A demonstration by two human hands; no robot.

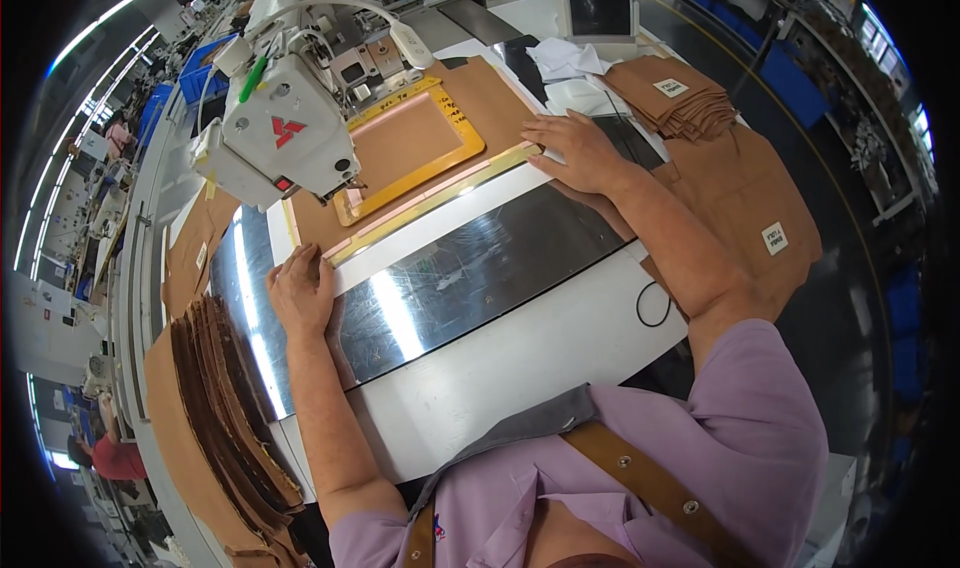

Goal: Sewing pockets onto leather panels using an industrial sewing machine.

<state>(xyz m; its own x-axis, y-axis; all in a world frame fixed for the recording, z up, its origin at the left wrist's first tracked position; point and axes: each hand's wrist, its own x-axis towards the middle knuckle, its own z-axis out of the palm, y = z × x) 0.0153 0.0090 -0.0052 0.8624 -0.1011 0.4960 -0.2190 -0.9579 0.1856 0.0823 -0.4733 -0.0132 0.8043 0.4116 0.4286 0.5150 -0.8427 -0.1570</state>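
Rows of workstations and long ceiling lights stretch away to the left of this sewing floor, and another person in a red top (118,458) sits low at the left edge. Up close, a white sewing table (520,358) with a shiny steel plate (470,278) set into it fills the middle. On it lies a brown fabric panel (480,103) held under a yellow rectangular template frame (415,173), which reaches in beneath the head of the white sewing machine (285,128). The person's left hand (300,290) rests flat, fingers together and extended, on the near left corner of the panel's long edge, just where the fabric meets the steel plate; it grips nothing. The right hand (580,153) lies palm down with fingers spread a little, pressing on the right end of the same edge, just beside the frame's corner, and likewise holds nothing. The two hands are well apart, one at each end of the strip. To the right, a stack of folded brown pieces (670,98) carries a small white label, and more brown cloth (750,208) hangs over the table's side. At the left, a fanned pile of dark brown cut pieces (225,408) leans against the table's edge.
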